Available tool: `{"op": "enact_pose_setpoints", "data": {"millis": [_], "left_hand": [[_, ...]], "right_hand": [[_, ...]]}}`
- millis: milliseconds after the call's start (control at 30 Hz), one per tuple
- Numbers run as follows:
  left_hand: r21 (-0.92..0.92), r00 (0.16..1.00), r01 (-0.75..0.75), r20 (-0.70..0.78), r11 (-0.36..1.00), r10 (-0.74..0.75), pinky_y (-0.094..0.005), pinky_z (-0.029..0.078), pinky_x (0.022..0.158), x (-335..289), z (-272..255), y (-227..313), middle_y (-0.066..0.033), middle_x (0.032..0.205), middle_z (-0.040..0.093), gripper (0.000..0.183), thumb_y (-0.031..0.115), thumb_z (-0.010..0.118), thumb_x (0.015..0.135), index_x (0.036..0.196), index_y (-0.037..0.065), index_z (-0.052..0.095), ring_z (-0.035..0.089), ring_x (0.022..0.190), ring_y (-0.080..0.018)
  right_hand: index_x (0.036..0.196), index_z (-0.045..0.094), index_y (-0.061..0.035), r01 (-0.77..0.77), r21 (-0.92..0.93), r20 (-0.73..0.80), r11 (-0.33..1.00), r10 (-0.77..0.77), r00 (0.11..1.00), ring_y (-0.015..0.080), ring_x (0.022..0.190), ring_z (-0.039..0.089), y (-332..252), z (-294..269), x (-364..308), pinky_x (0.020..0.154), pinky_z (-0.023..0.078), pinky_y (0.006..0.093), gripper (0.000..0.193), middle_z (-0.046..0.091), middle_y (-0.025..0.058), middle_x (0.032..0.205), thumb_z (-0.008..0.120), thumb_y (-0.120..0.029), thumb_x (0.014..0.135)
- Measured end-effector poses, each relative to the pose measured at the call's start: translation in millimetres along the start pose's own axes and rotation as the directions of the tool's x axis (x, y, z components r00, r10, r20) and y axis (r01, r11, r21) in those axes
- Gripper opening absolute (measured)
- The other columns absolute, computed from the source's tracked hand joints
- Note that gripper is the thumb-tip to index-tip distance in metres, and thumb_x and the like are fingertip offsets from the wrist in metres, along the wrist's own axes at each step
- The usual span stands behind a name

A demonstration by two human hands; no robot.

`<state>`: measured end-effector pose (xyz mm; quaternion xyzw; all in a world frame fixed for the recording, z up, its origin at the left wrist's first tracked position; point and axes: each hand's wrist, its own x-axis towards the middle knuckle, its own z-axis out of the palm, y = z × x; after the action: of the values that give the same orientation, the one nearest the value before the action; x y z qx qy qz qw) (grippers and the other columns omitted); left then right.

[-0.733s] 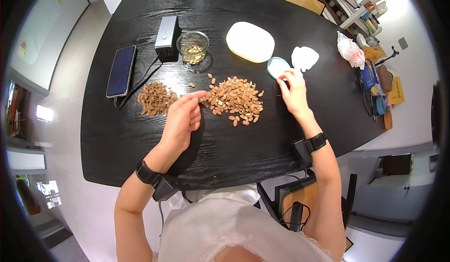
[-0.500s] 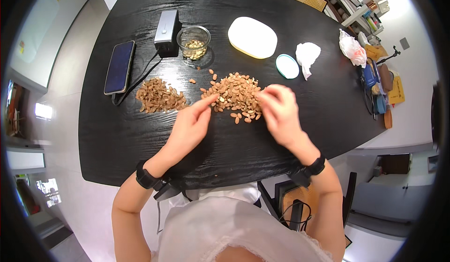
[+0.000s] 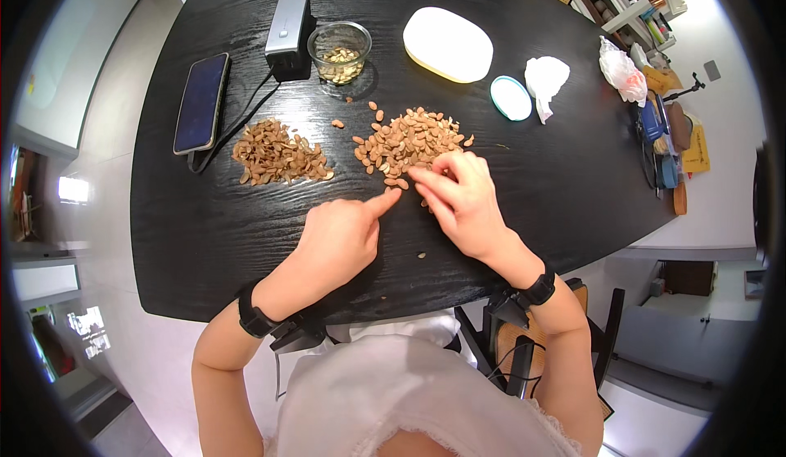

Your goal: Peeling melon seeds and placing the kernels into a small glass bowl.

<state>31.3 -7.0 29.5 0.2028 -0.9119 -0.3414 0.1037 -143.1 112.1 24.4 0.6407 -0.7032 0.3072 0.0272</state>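
A heap of brown oval seeds (image 3: 405,139) lies in the middle of the black table. At its near edge my left hand (image 3: 340,232) points its stretched index finger at a few stray seeds, the other fingers curled and holding nothing visible. My right hand (image 3: 465,199) is just right of that fingertip, its thumb and index finger drawn close together at the heap's edge. Whatever lies between those tips is too small to make out. Left of the heap sits a pile of empty brown shells (image 3: 278,154). Behind it stands a clear glass bowl (image 3: 365,40) with pale greenish kernels (image 3: 340,66) inside.
A phone (image 3: 201,103) and a grey box-shaped device (image 3: 288,33) with a black cable are at the left. Farther right lie a white oval container (image 3: 449,44), a round pale lid (image 3: 511,98) and a crumpled white tissue (image 3: 546,81). One small piece (image 3: 422,255) lies near me.
Both hands have come nearer to me, and the right has moved left, closer to the left. A small piece now shows on the table near my right wrist. The view has shifted slightly.
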Motion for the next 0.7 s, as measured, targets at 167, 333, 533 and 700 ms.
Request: {"op": "enact_pose_setpoints", "data": {"millis": [167,333,533,700], "left_hand": [[-0.104,0.997,-0.051,-0.061,0.993,0.045,-0.0372,0.046,0.056,-4.8,-1.9,-6.3,-0.0189,0.067,0.059,0.042,-0.003,0.054,0.079,0.118,0.011,0.064,0.059,0.058,-0.0333],[-0.091,1.0,0.008,-0.023,0.996,-0.01,-0.0347,0.044,0.053,1.2,0.9,-9.6,-0.0171,0.067,0.059,0.043,-0.001,0.055,0.082,0.123,0.01,0.061,0.055,0.052,-0.0279],[-0.819,0.89,0.457,0.422,0.347,-0.174,-0.0227,0.026,0.043,-1.1,-5.0,-6.9,0.0027,0.061,0.045,0.017,0.013,0.049,0.096,0.106,0.003,0.059,0.032,0.046,-0.0076],[-0.665,0.674,0.738,0.731,0.111,-0.104,-0.022,0.018,0.04,-5.6,-0.8,0.8,0.0047,0.059,0.038,0.027,0.029,0.04,0.102,0.089,0.007,0.051,0.026,0.047,-0.0051]], "right_hand": [[0.096,0.069,-0.0078,-0.045,0.009,0.037,0.999,0.044,0.998,0.0228,0.082,0.053,0.8,-13.1,-17.7,0.074,0.039,0.0341,0.02,0.056,0.0047,0.087,0.068,-0.005,0.077],[0.095,0.068,-0.007,-0.133,0.047,-0.008,0.99,0.134,0.991,0.023,0.078,0.053,-8.5,-26.7,-39.4,0.072,0.039,0.0336,0.022,0.058,0.0044,0.086,0.071,-0.004,0.073],[0.087,0.065,-0.0043,-0.093,0.254,0.148,0.963,0.056,0.987,0.0242,0.076,0.054,-23.3,-5.8,-59.9,0.068,0.04,0.0349,0.016,0.056,0.006,0.085,0.072,-0.005,0.072],[0.084,0.062,-0.0052,-0.081,0.142,0.043,0.987,0.075,0.996,0.0249,0.075,0.054,-36.5,4.2,-57.5,0.067,0.041,0.0352,0.016,0.057,0.0064,0.084,0.071,-0.003,0.072]]}}
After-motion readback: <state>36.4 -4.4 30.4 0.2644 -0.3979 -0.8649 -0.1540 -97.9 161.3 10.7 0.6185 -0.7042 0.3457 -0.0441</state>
